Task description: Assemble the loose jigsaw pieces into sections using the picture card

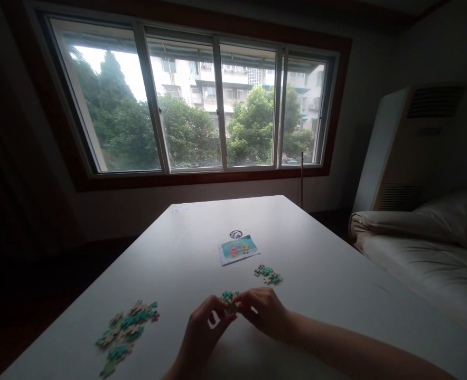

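Note:
My left hand (205,323) and my right hand (265,312) meet over the near middle of the white table. Both are closed, thumb against fingers, pinching a small dark jigsaw puzzle piece (232,306) between them. Whether it is one piece or two joined ones I cannot tell. Just behind the fingertips lies a small cluster of green and yellow puzzle pieces (229,295), partly hidden by my hands. A larger loose heap of puzzle pieces (128,330) spreads to the left, some face up in teal, others showing plain backs. A smaller pile of pieces (268,274) sits beyond my right hand.
A picture sheet (239,249) with colourful cartoon figures lies farther up the white table (186,248). Behind it is a dark round item (236,234). A pale sofa (427,264) stands along the right, near a tall air conditioner (392,148). A wide window is ahead.

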Action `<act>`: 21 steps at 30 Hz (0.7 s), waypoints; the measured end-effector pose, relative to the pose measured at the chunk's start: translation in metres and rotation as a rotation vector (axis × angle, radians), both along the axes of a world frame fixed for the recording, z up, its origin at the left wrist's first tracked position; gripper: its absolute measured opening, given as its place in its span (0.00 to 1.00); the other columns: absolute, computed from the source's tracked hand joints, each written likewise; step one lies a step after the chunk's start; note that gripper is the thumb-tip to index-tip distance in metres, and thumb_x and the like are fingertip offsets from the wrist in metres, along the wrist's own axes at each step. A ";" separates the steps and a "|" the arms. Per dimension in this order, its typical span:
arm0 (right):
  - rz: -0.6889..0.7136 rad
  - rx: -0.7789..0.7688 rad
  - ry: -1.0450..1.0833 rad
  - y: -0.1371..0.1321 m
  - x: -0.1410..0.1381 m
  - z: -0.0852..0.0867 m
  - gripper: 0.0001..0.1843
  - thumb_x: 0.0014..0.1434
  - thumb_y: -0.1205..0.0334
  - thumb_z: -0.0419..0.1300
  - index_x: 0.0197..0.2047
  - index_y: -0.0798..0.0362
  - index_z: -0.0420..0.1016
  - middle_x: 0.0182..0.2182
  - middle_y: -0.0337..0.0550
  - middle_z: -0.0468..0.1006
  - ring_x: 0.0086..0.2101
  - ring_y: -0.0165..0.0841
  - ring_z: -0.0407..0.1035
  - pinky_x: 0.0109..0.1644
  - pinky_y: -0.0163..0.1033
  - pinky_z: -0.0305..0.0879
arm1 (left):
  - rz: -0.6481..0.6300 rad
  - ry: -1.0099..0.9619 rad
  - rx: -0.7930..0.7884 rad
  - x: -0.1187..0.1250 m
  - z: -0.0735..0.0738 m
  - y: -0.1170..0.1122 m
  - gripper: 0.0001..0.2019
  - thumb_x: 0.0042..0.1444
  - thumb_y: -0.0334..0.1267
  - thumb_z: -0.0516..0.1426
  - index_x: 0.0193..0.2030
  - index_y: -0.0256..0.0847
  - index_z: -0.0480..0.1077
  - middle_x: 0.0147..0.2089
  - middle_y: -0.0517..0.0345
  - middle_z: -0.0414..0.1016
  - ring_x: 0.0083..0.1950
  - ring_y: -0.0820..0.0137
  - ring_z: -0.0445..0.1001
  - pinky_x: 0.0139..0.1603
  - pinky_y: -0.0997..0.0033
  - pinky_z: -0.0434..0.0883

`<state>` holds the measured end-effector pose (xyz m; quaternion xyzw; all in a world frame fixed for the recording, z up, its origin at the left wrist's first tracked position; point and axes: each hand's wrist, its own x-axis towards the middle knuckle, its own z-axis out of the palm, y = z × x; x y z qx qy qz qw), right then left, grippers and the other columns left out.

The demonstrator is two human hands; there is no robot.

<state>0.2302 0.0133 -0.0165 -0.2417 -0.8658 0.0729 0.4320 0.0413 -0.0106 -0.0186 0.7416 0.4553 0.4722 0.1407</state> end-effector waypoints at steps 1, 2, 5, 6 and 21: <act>-0.009 -0.003 -0.003 0.000 0.000 -0.001 0.06 0.63 0.61 0.52 0.41 0.51 0.67 0.29 0.41 0.79 0.27 0.30 0.73 0.31 0.31 0.63 | 0.003 0.002 0.001 0.000 0.000 0.000 0.09 0.48 0.39 0.62 0.25 0.41 0.67 0.21 0.65 0.72 0.21 0.73 0.71 0.22 0.77 0.67; -0.019 -0.007 -0.008 0.000 0.000 -0.001 0.06 0.63 0.60 0.52 0.40 0.52 0.67 0.27 0.41 0.78 0.25 0.30 0.72 0.30 0.31 0.62 | 0.005 0.005 0.001 0.000 0.000 0.000 0.09 0.48 0.39 0.62 0.25 0.41 0.67 0.21 0.65 0.72 0.21 0.74 0.71 0.22 0.77 0.67; -0.033 -0.028 -0.035 0.000 0.000 0.000 0.06 0.63 0.60 0.52 0.39 0.52 0.67 0.25 0.40 0.76 0.24 0.29 0.71 0.29 0.31 0.61 | 0.007 0.009 -0.002 0.001 0.000 0.001 0.08 0.48 0.39 0.61 0.25 0.41 0.67 0.21 0.65 0.72 0.21 0.74 0.71 0.22 0.77 0.67; -0.026 -0.031 -0.050 0.000 0.000 0.000 0.06 0.63 0.61 0.51 0.40 0.52 0.67 0.26 0.40 0.77 0.25 0.29 0.71 0.30 0.31 0.62 | 0.004 0.009 -0.004 0.001 0.001 0.001 0.08 0.48 0.39 0.61 0.25 0.41 0.67 0.21 0.65 0.72 0.21 0.74 0.71 0.22 0.77 0.67; 0.003 0.052 -0.117 -0.002 0.000 0.003 0.06 0.58 0.67 0.49 0.30 0.51 0.63 0.22 0.37 0.71 0.21 0.28 0.64 0.27 0.31 0.56 | -0.024 0.025 0.027 0.001 0.003 -0.002 0.07 0.49 0.37 0.61 0.25 0.40 0.67 0.21 0.65 0.71 0.21 0.74 0.70 0.22 0.77 0.67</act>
